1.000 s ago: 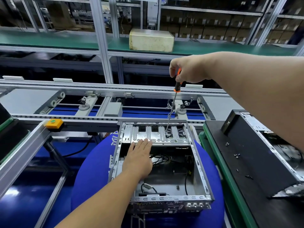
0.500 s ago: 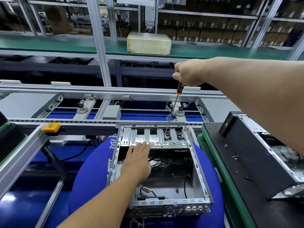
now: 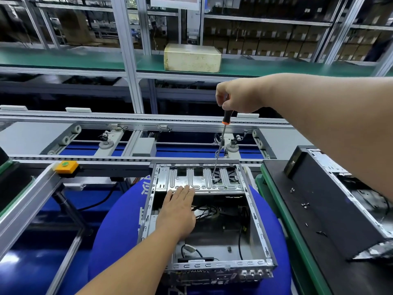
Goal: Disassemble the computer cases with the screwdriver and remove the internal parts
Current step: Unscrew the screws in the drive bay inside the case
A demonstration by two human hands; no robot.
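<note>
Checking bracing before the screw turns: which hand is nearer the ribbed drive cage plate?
Left. The left hand lies flat, fingertips on the plate; the right hand is well above, gripping the screwdriver.

Computer case (image 3: 260,226): bare silver-grey metal, slotted rim. Screwdriver (image 3: 225,118): black/orange handle, steel shaft. Cushion (image 3: 119,226) under case: blue w/ white lettering. Bench mat (image 3: 297,209): black, green edge. Button box (image 3: 66,167): yellow, green btn.
</note>
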